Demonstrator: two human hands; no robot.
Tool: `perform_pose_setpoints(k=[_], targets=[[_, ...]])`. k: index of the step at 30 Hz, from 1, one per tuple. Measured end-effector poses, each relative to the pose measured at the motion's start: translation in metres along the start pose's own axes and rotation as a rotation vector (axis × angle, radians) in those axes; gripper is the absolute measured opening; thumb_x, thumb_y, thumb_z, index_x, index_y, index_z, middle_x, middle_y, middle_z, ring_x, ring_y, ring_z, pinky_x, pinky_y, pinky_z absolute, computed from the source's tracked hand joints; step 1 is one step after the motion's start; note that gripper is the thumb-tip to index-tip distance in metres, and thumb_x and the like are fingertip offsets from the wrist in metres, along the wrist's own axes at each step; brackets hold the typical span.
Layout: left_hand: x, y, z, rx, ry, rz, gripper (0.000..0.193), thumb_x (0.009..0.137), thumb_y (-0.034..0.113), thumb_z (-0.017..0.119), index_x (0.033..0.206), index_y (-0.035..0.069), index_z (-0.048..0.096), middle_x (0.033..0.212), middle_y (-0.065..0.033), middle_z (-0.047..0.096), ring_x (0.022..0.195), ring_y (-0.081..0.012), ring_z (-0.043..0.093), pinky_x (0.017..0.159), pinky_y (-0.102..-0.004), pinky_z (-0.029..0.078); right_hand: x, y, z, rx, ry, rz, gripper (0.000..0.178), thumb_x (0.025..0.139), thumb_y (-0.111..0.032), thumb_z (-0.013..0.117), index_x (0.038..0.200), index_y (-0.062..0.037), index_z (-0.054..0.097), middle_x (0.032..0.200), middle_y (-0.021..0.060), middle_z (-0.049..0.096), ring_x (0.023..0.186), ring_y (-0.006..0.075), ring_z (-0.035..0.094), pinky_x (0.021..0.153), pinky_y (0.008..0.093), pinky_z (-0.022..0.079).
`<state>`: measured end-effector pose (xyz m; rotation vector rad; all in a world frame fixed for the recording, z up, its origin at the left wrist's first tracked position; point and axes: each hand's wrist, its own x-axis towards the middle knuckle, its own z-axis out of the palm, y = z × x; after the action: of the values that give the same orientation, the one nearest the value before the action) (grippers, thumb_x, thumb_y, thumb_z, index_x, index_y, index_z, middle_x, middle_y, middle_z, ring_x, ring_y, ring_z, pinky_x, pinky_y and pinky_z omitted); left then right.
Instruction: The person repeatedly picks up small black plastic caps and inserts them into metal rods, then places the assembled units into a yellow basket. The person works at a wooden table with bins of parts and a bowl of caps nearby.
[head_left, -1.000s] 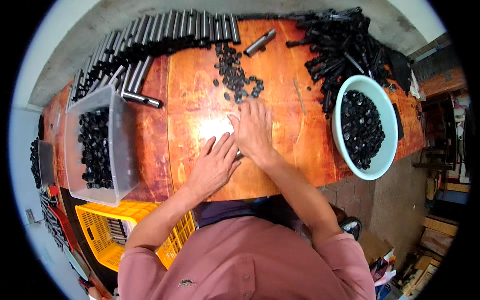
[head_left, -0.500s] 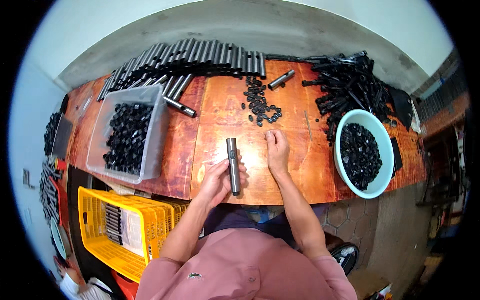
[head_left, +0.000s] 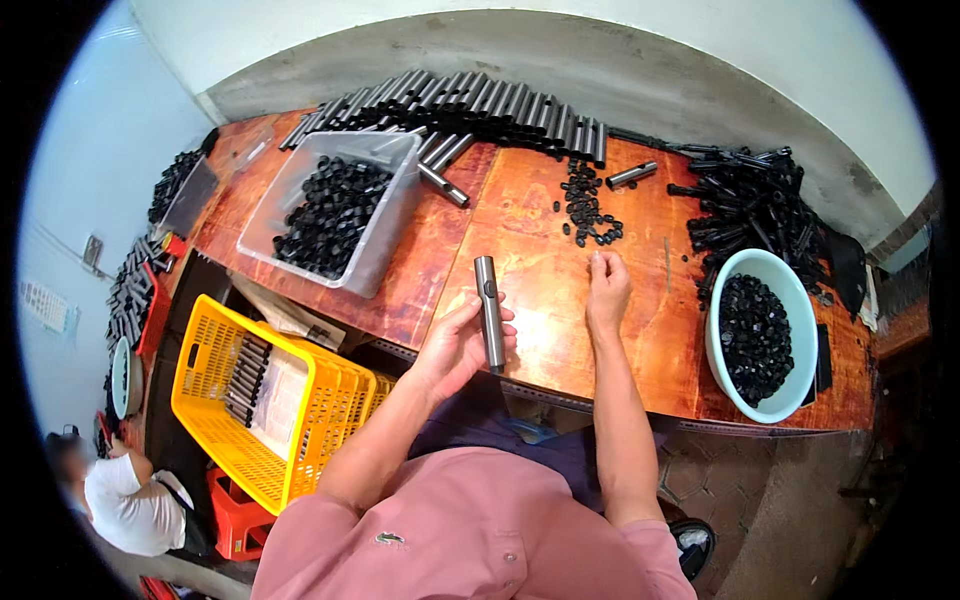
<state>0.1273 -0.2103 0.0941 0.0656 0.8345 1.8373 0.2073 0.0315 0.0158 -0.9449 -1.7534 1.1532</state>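
Observation:
My left hand [head_left: 455, 345] is closed round a grey metal tube [head_left: 491, 318] with a dark oval spot on its side and a black lower end. The tube stands out above the near edge of the wooden table [head_left: 530, 205], tilted slightly. My right hand [head_left: 608, 285] is closed with its fingers curled in, over the table just on the near side of a scatter of small black oval pieces [head_left: 588, 205]. Whatever its fingers may hold is hidden. One loose tube [head_left: 631, 175] lies beyond those pieces.
Metal tubes [head_left: 500, 105] are stacked along the back. A clear bin [head_left: 400, 215] of black parts stands left, a pale blue basin [head_left: 803, 350] right, below piled black rods [head_left: 745, 200]. A yellow crate [head_left: 300, 400] sits lower left; beyond is a person in white [head_left: 135, 500].
My view has turned left, so the table's things appear farther right and more of the other person shows. The tube stays in my left hand; my right hand remains closed near the small black pieces.

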Motion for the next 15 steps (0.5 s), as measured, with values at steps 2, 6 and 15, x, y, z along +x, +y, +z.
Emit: perform_pose_setpoints(k=[2, 6, 15], targets=[[-0.02, -0.004, -0.003, 0.066, 0.063, 0.071, 0.043, 0.104, 0.036, 0.051, 0.131, 0.002, 0.05, 0.102, -0.0113, 0.066, 0.087, -0.0233, 0.065, 0.081, -0.0377, 0.055, -0.003, -0.013, -0.003, -0.048, -0.057, 0.071, 0.027, 0.099, -0.025, 0.06, 0.09, 0.0004, 0.062, 0.081, 0.0128, 0.062, 0.076, 0.0262, 0.061, 0.069, 0.04, 0.046], [-0.062, -0.012, -0.013, 0.336, 0.137, 0.234, 0.042, 0.106, 0.034, 0.053, 0.131, 0.001, 0.051, 0.087, -0.005, 0.064, 0.072, -0.0143, 0.062, 0.067, -0.0271, 0.05, 0.001, 0.006, 0.001, 0.031, 0.006, -0.025, 0.026, 0.099, -0.023, 0.062, 0.09, 0.0013, 0.065, 0.073, 0.0088, 0.058, 0.07, 0.017, 0.055, 0.066, 0.0355, 0.045], [-0.111, -0.022, -0.044, 0.995, 0.249, 0.73, 0.024, 0.092, 0.011, 0.07, 0.113, 0.003, 0.061, 0.097, -0.0029, 0.063, 0.083, -0.0104, 0.059, 0.077, -0.0266, 0.049, 0.004, 0.008, -0.004, 0.07, -0.064, -0.082, 0.026, 0.101, -0.019, 0.06, 0.084, 0.0005, 0.06, 0.073, 0.0003, 0.053, 0.07, 0.0092, 0.045, 0.062, 0.0306, 0.039]])
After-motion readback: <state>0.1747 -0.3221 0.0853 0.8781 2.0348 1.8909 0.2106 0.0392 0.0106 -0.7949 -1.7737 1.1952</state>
